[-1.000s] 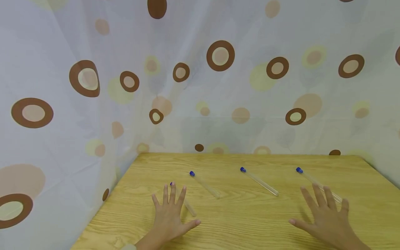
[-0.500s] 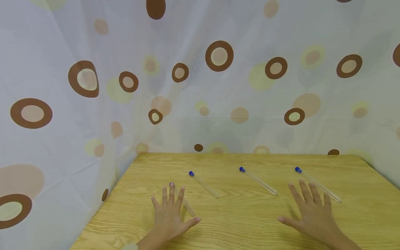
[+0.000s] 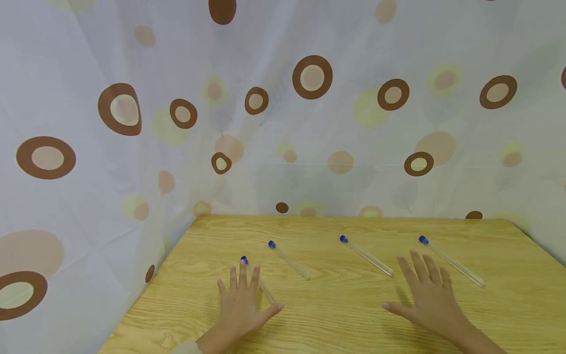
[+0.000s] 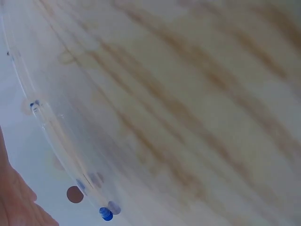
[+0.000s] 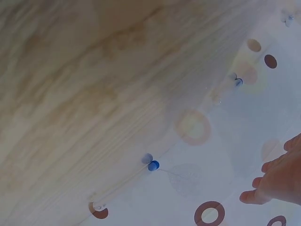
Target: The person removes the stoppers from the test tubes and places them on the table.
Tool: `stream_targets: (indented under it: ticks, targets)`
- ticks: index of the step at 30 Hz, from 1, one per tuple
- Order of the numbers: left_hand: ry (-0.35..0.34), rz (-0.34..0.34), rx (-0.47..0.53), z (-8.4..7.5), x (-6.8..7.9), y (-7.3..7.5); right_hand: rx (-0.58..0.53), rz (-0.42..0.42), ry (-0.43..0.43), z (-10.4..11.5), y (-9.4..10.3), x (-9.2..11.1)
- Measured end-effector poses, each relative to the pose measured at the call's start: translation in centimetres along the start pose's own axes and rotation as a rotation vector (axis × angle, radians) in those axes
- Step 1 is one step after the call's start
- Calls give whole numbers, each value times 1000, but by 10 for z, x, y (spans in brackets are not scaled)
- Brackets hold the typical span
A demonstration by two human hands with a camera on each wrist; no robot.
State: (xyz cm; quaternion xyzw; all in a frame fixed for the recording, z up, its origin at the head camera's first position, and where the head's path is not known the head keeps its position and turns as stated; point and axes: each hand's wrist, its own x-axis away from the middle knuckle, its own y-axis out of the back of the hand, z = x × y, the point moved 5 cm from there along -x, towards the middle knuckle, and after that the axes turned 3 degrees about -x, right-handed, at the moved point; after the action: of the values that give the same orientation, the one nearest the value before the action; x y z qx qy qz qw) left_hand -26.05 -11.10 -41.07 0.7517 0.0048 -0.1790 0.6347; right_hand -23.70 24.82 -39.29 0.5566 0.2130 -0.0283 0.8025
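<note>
My left hand (image 3: 240,305) is spread low over the wooden table, palm down. Its fingers partly overlap the leftmost test tube (image 3: 267,292), a clear tube with a blue cap. A second test tube (image 3: 289,261) lies just beyond that one, to its right. Fingers spread as well, my right hand (image 3: 431,300) is on the other side, holding nothing. It sits between a middle test tube (image 3: 369,257) and the rightmost test tube (image 3: 455,263), apart from both in the head view. In the right wrist view a blue cap (image 5: 153,165) shows left of the fingers.
The wood-grain table (image 3: 327,319) ends at a pale curtain (image 3: 345,132) with brown and yellow circles, which hangs behind it and along the left side. All the tubes lie flat and slanted, caps toward the curtain.
My right hand has moved left, off the rightmost test tube, which now shows whole. My left hand has barely shifted, and more of the leftmost tube's cap shows.
</note>
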Motion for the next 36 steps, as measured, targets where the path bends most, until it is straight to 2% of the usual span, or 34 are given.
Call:
stream_targets:
  ticks: [5, 9, 22, 33, 36]
  targets:
    - [30, 1, 11, 2, -1, 0, -19, 20, 0, 5, -3, -4]
    - [43, -7, -1, 4, -2, 0, -23, 4, 23, 11, -4, -6]
    - [122, 83, 64, 3, -1, -1, -44, 22, 70, 27, -14, -16]
    - [159, 88, 66, 7, -7, -7, 5, 7, 126, 41, -15, -29]
    - [172, 91, 74, 8, -9, -7, -9, 29, 120, 43, -17, -34]
